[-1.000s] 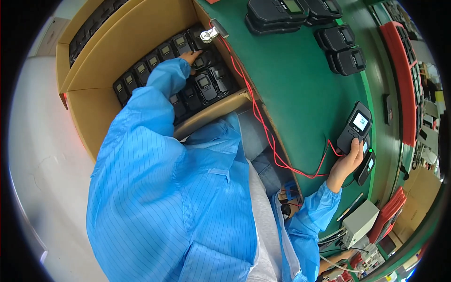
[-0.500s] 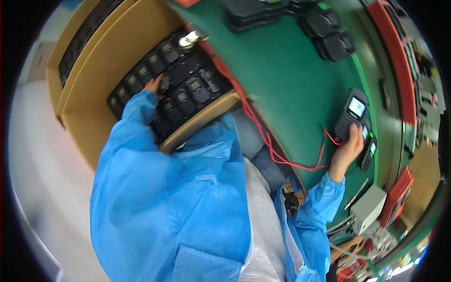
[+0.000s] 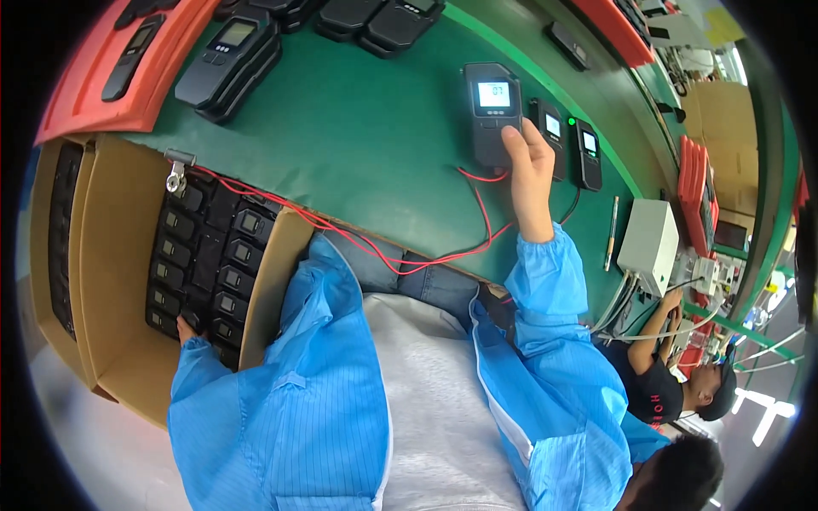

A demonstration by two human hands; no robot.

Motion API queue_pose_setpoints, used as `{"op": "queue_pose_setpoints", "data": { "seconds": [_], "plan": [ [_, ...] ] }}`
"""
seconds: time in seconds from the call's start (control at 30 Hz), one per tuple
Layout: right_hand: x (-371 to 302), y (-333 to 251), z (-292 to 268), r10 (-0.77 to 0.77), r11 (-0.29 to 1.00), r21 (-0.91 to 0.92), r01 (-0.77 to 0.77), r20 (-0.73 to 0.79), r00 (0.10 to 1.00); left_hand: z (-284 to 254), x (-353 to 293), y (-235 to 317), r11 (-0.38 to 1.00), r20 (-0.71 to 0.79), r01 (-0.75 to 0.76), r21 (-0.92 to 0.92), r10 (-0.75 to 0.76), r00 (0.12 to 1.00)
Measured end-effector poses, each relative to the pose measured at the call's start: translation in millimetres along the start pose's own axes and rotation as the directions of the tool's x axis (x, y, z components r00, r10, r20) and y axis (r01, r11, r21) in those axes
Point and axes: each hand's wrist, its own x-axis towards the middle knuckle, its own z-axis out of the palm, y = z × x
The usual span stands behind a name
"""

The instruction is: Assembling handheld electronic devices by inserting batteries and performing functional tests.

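My right hand [image 3: 530, 166] rests on the lower part of a black handheld meter [image 3: 492, 111] with a lit white screen, lying on the green mat [image 3: 366, 119]. Red and black wires [image 3: 409, 247] run from the meter toward a cardboard box [image 3: 102, 264]. My left hand [image 3: 189, 328] reaches into that box, fingers on one of several black devices [image 3: 209, 264] packed in rows. Both arms wear blue sleeves.
Two smaller black meters [image 3: 567, 145] lie right of the held one. More black devices [image 3: 230, 60] sit at the mat's top, by a red tray [image 3: 85, 85]. A white box [image 3: 648, 243] and a pen [image 3: 611, 230] are at the right. Another person [image 3: 673, 375] works nearby.
The view has swung, so the box now lies lower left. My left hand has slid down the rows of devices toward the box's near end. My right hand stays on the meter.
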Motion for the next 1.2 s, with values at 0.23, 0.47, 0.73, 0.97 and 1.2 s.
{"op": "queue_pose_setpoints", "data": {
  "seconds": [0.23, 0.47, 0.73, 0.97, 1.2],
  "plan": [
    [0, 2, 5, 0.015, 0.999, -0.033, -0.015, 0.004, 1.0, -22, -15, 42, 0.921, 0.09, -0.041, 0.387, 0.007, 0.996],
    [-5, -5, 6, 0.051, 0.995, -0.09, -0.053, -0.017, 0.999, -47, -60, 195, 0.903, -0.104, 0.042, 0.428, 0.002, 0.995],
    [-16, -10, 13, -0.085, 0.941, -0.328, 0.079, -0.004, 0.996, -73, -153, 473, 0.73, -0.183, -0.682, 0.048, 0.677, 0.713],
    [-13, -3, 12, -0.144, 0.915, -0.384, 0.123, -0.027, 0.989, -71, -222, 680, 0.315, -0.255, -0.922, 0.223, 0.932, 0.257],
    [-20, -15, 1, -0.415, 0.772, -0.548, 0.322, -0.051, 0.908, -29, -202, 755, 0.298, 0.19, -0.816, 0.496, 0.879, 0.437]
  ]
}}
